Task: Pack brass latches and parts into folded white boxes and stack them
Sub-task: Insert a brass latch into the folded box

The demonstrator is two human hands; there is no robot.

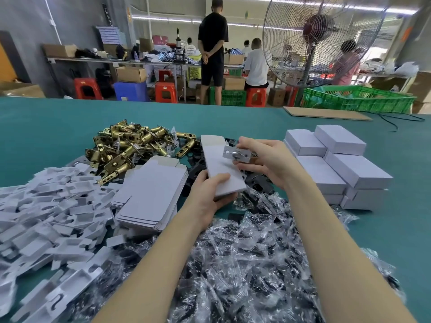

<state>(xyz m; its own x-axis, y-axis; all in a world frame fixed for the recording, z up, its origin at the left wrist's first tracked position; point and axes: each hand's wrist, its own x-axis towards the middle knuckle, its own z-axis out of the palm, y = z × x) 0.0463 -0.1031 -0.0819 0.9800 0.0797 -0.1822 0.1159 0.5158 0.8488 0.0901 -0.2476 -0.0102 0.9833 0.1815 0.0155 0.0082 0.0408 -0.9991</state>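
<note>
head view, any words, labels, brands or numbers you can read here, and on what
No text can be read in this view.
white box in the left hand: blank.
packed white boxes: blank on every face that shows.
flat box blanks: blank.
pink sign on the far wall: marks too small and blurred to read.
yellow panel under the far bench: print too blurred to read.

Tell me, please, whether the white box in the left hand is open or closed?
Open: the box has its far-end flap standing up, unfolded.
</note>
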